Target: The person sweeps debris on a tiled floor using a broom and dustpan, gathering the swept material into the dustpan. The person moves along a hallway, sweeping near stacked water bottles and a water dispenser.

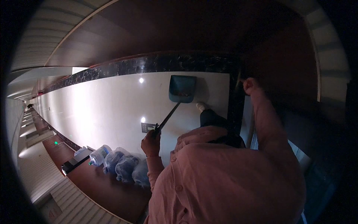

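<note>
The left hand (150,143) is closed around the end of a long dark handle (167,117), which runs up and to the right to a teal dustpan (182,89) resting on the pale, glossy floor (112,104). The dustpan sits close to the floor's far edge, just short of the black marbled border strip (149,64) that runs along the foot of the dark wooden wall (179,30), and a little brownish debris seems to lie inside its scoop, though the dim light makes that hard to confirm. The right hand (250,86) is raised at the end of a pink sleeve (266,123) and rests against the dark vertical edge where the floor meets a shadowed panel; its fingers look curled, but I cannot tell whether it grips anything or is merely pressed there. Just right of the dustpan, a light-coloured shoe (201,106) stands on the floor, with a dark trouser leg (212,118) behind it. Along the floor's near edge, beside the left hand, stand several large water bottles wrapped in clear plastic (125,164), one of them lying with its green cap (90,162) pointing left. A small grey plate (147,127) is set into the floor just beside the left hand. The corridor stretches away to the left, with ceiling lights reflected as bright spots on the floor.
</note>
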`<state>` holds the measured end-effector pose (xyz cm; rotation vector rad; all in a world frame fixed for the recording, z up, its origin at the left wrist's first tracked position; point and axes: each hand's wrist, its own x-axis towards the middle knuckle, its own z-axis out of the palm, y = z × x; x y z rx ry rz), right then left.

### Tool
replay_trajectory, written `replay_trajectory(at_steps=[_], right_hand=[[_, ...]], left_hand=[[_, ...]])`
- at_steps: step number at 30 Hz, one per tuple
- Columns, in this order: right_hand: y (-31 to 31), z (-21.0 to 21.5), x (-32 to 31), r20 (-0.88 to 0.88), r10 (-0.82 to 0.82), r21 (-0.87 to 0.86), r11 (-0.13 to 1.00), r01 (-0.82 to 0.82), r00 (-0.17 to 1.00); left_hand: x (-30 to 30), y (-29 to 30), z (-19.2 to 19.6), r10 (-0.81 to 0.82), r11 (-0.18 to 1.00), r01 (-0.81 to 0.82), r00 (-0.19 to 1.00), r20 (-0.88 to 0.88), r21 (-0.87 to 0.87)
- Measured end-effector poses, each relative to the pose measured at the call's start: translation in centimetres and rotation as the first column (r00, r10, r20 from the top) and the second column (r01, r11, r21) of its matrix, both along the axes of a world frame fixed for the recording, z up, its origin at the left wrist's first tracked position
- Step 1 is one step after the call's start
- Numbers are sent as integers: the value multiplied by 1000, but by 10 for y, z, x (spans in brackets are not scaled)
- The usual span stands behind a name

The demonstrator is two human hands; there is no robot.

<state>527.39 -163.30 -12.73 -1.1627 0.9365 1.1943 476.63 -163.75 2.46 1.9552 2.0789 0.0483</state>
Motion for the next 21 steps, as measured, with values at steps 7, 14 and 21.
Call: replay_trajectory(at_steps=[7,14,21], right_hand=[[46,-18,-23,195,416,-237,899,-369,888],[32,-21,-116,150,847,-187,530,-827,509],[23,7,-175,207,945,-124,282,-951,254]], left_hand=[[-2,-10,16,48,998,-46,998,33,-45],[-14,-20,16,142,985,-142,990,-4,-96],[-47,-47,-2,241,966,-240,970,-3,-100]])
